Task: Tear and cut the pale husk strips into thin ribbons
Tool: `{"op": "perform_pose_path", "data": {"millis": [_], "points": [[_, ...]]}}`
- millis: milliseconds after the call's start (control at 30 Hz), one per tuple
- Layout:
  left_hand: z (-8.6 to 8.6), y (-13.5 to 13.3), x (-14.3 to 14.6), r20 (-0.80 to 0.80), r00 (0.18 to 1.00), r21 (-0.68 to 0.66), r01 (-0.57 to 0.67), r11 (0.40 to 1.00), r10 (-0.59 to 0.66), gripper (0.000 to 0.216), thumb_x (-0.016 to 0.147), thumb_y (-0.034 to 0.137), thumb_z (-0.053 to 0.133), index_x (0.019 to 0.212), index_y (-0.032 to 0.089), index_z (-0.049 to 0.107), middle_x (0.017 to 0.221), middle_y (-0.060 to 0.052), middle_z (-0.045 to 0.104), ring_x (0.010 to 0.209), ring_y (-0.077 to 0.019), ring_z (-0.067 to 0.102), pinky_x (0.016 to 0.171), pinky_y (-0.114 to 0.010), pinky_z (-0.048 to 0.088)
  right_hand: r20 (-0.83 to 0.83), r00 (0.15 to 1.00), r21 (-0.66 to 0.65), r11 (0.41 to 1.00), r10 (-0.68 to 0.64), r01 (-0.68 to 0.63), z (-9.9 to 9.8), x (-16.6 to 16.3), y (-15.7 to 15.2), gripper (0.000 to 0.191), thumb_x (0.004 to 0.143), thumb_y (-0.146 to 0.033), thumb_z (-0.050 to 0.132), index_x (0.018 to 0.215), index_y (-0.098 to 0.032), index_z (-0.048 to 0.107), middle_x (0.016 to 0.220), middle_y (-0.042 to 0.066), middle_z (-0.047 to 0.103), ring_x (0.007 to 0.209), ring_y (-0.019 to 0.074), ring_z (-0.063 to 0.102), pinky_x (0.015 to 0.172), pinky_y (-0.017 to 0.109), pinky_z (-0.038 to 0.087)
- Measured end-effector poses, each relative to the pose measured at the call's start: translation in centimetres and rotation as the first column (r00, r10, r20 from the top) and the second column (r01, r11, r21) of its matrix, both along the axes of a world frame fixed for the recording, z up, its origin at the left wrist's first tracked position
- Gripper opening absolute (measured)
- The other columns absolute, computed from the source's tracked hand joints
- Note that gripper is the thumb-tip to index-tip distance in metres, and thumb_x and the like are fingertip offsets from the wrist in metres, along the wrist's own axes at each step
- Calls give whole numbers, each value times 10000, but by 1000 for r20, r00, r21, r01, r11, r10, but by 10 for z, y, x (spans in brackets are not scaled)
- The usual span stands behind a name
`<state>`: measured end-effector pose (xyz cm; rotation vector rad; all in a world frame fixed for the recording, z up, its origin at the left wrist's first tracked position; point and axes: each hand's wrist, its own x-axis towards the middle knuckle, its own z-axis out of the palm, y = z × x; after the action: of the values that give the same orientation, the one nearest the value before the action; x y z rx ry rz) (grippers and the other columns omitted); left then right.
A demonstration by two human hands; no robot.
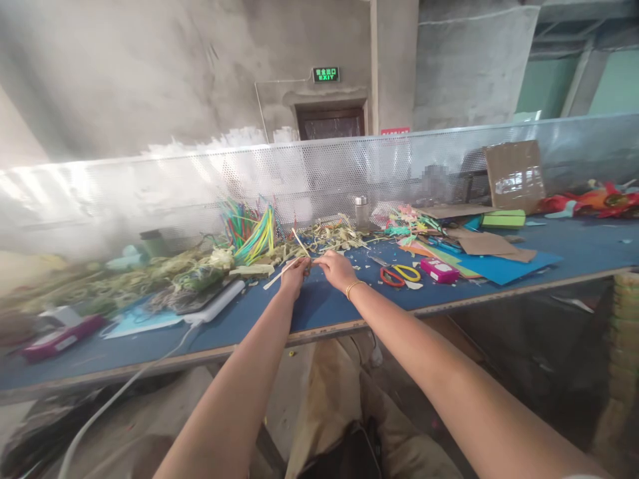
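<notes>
My left hand (294, 274) and my right hand (338, 268) meet over the blue tabletop (319, 309). Both are closed in a pinch on thin pale straw strips (285, 266). One strip runs down to the left from my left hand, another sticks up between the hands. My right wrist wears a gold bracelet (353, 287). Just beyond the hands lies a heap of pale straw scraps (324, 237).
Red and yellow scissors (399, 273) and a pink box (439, 270) lie right of my hands. Coloured strips (252, 229) stand behind the scraps. A white device with a cable (214, 305) lies left. Paper and cardboard sheets (489, 249) cover the right. A perforated metal screen (349, 173) backs the table.
</notes>
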<state>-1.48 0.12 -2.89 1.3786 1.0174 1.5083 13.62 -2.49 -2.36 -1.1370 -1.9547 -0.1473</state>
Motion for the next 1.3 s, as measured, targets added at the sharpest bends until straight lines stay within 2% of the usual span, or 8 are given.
{"op": "perform_pose_path", "data": {"millis": [300,500,700,967,1133,1300], "points": [[1,-4,1,-73,997,-42,37,998,-40,381,584,445,722,845,171,677,727,-36,644,554,-90,443,445,-195,232,-31,1000,80,997,6,-3,2,0,1,134,881,-212,546,865,-227,678,899,27,643,878,164,566,788,259,400],[1,-4,2,-104,988,-19,110,994,-111,346,603,413,720,868,191,696,780,-43,660,595,-100,458,472,-192,274,-56,998,109,994,19,-13,2,1,1,183,906,-235,497,880,-232,678,901,38,612,878,171,555,787,264,404],[0,-3,2,-116,991,36,76,996,-71,315,605,344,724,885,201,714,745,-30,660,604,-112,463,515,-210,316,-121,992,105,994,31,-18,4,1,0,197,895,-169,461,948,-215,644,950,56,618,931,189,547,842,296,407],[2,-2,2,-190,982,178,13,984,22,174,674,321,664,787,194,701,678,-21,630,609,-128,469,550,-232,348,-181,983,101,995,22,-4,4,2,0,130,853,-143,513,928,-208,597,921,37,652,882,177,578,800,283,414],[2,-4,4,-215,976,182,72,981,-32,183,686,316,643,809,190,691,681,-15,615,576,-113,465,531,-224,353,-196,980,80,997,28,-12,2,1,-1,133,834,-148,549,945,-210,587,900,23,667,869,171,603,788,277,423],[3,-7,5,-221,972,140,113,984,-80,211,675,351,651,788,177,687,553,18,526,467,-85,403,460,-217,297,-211,977,49,999,30,-20,1,2,-1,139,821,-153,558,941,-217,586,888,14,678,849,169,620,775,280,437]]}}
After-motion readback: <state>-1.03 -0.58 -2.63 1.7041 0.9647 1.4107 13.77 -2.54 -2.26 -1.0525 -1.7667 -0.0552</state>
